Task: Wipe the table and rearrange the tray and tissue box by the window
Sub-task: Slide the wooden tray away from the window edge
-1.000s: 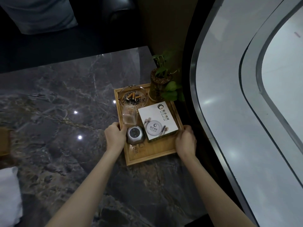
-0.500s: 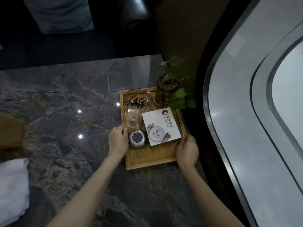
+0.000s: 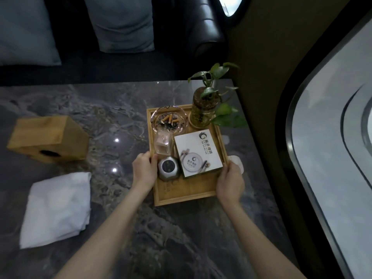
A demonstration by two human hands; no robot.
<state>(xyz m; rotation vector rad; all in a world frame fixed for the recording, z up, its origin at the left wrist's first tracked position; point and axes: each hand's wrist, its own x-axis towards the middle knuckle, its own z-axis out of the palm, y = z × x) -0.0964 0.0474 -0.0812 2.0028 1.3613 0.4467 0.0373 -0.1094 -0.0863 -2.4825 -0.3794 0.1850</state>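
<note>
A wooden tray (image 3: 187,193) lies on the dark marble table (image 3: 120,228) near the window side. It carries a glass ashtray (image 3: 169,120) with cigarette butts, a clear glass (image 3: 163,144), a small grey metal pot (image 3: 168,171), a white printed box (image 3: 198,155) and a plant in a glass jar (image 3: 202,111). My left hand (image 3: 143,171) grips the tray's left rim and my right hand (image 3: 229,183) grips its right rim. A wooden tissue box (image 3: 48,137) lies on its side at the left. In front of it rests a folded white cloth (image 3: 57,208).
A dark sofa (image 3: 201,37) with grey cushions (image 3: 120,23) stands behind the table. The curved window (image 3: 332,158) and brown wall run along the right, close to the table's right edge. A small white patch (image 3: 236,161) shows on the table beside the tray.
My view has tilted up and left, bringing the tissue box and whole cloth into sight. Both hands keep their grip on the tray; it sits slightly farther from the window edge.
</note>
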